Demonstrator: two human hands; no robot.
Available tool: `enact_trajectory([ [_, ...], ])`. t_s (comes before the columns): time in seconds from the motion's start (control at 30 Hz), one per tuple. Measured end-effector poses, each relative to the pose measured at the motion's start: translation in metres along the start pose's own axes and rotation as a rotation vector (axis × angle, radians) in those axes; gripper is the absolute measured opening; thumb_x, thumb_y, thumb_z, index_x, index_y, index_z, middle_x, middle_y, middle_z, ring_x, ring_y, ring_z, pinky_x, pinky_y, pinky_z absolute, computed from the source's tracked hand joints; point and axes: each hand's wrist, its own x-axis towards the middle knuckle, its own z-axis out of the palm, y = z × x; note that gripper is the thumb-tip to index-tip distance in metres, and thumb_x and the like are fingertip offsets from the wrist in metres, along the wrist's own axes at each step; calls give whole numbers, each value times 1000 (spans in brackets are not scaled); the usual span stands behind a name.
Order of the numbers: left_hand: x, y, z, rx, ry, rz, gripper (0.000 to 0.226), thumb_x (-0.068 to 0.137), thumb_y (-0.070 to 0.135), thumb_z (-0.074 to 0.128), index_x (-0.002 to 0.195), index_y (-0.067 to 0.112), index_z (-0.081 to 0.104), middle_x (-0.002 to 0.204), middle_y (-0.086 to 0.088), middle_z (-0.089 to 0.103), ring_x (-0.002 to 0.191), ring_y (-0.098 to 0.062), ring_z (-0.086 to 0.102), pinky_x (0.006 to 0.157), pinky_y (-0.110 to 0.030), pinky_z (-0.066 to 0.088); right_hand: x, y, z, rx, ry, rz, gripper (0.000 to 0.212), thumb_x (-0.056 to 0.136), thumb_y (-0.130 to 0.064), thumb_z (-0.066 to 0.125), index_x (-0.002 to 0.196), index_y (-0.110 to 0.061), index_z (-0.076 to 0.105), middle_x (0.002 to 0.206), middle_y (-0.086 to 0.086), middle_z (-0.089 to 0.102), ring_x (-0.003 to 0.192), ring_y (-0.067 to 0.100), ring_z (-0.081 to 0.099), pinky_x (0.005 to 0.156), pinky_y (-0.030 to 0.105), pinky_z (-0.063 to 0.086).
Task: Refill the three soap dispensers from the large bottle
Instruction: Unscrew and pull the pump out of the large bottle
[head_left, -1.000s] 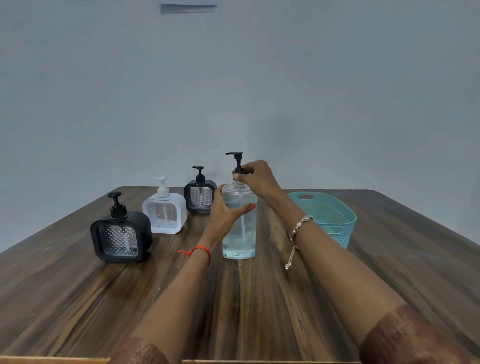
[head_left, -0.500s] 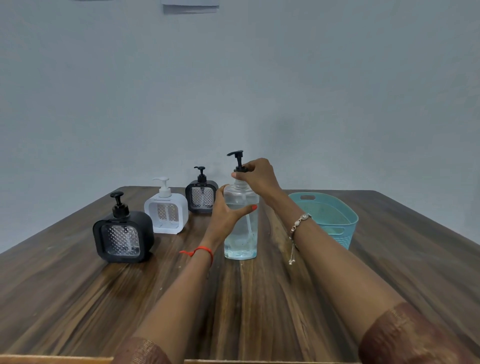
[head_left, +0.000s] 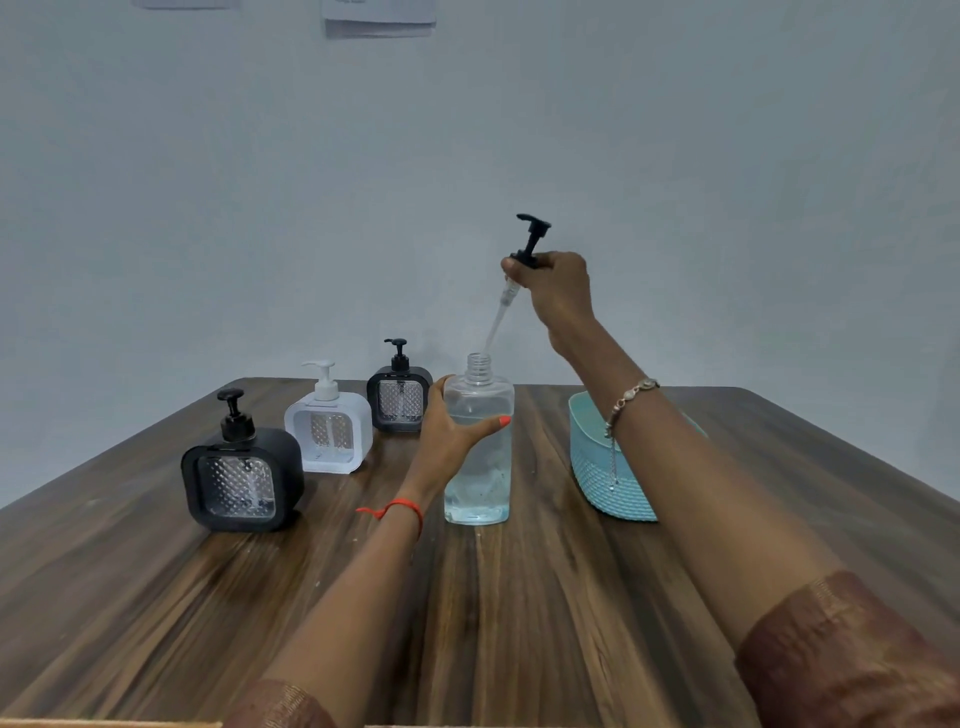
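The large clear bottle (head_left: 479, 457), partly full of pale liquid, stands upright at the table's middle with its neck open. My left hand (head_left: 451, 434) grips its left side. My right hand (head_left: 556, 291) holds the bottle's black pump head (head_left: 531, 240) high above the neck; the clear dip tube slants down with its tip just over the opening. Three square dispensers stand in a row to the left: a black one (head_left: 241, 478) nearest, a white one (head_left: 328, 434) behind it, another black one (head_left: 399, 400) farthest. All three have their pumps on.
A teal plastic basket (head_left: 605, 467) sits right of the bottle, partly behind my right forearm. The wooden table (head_left: 156, 597) ends at a grey wall behind. Papers hang on the wall at the top.
My right hand has lifted the pump out of the large bottle, raising it well above the neck. The left hand has kept its hold on the bottle.
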Motion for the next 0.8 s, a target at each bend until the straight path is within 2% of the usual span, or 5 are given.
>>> enact_trajectory([
  [0.2, -1, 1, 1, 0, 0, 5, 75, 67, 17, 82, 128, 14, 39, 110, 9, 53, 98, -1, 54, 70, -5, 47, 2, -11, -10, -47, 63, -10, 21, 87, -17, 63, 96, 1, 68, 89, 10, 66, 77, 14, 56, 56, 14, 38],
  [0.33, 0, 1, 1, 2, -3, 13, 72, 68, 16, 82, 126, 15, 40, 108, 14, 52, 97, 2, 53, 70, -2, 46, -1, -22, -14, -89, 85, -69, 23, 88, -16, 61, 91, 6, 67, 64, -4, 56, 52, 2, 46, 43, 7, 33],
  [0.43, 0, 0, 1, -6, -13, 15, 72, 69, 17, 81, 127, 16, 39, 112, 8, 52, 100, -2, 54, 71, -6, 47, -4, -31, -15, -101, 90, -116, 23, 88, -14, 61, 88, 9, 65, 59, -5, 50, 41, 1, 45, 39, 5, 31],
  [0.6, -1, 0, 0, -6, -13, 7, 75, 68, 20, 81, 129, 17, 38, 117, 5, 52, 103, -4, 54, 74, -11, 47, -5, -40, -16, -146, 99, -161, 25, 87, -16, 63, 64, -6, 59, 55, -7, 46, 44, 3, 40, 39, 7, 30],
  [0.8, -1, 1, -1, -10, -4, 24, 74, 68, 16, 81, 129, 15, 39, 116, 5, 52, 101, -3, 54, 73, -7, 48, -6, -43, -16, -137, 123, -193, 21, 86, -16, 64, 67, -8, 57, 53, -7, 43, 47, 4, 37, 41, 8, 30],
])
